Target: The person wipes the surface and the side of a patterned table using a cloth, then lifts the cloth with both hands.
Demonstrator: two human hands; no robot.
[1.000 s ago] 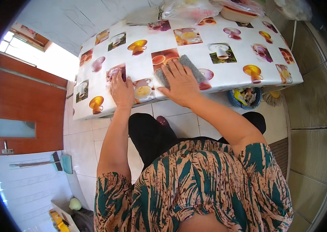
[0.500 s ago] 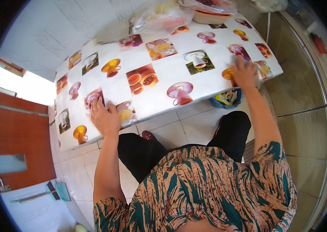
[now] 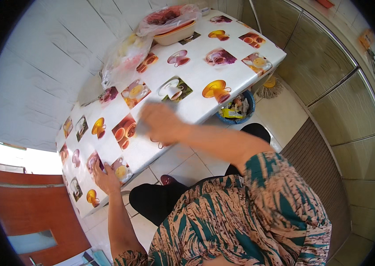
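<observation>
Left hand (image 3: 106,178) released, resting on counter (image 3: 196,106), near left; right hand (image 3: 163,124) blurred at near middle, grip can't be discerned.

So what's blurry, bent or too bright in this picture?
In the head view, the right hand is smeared, likely by motion; the left hand looks sharper; the patch above the door is washed out; the panels at right bow.

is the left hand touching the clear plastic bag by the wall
No, the left hand is at the near edge of the patterned tablecloth, well apart from the clear plastic bag.
</observation>
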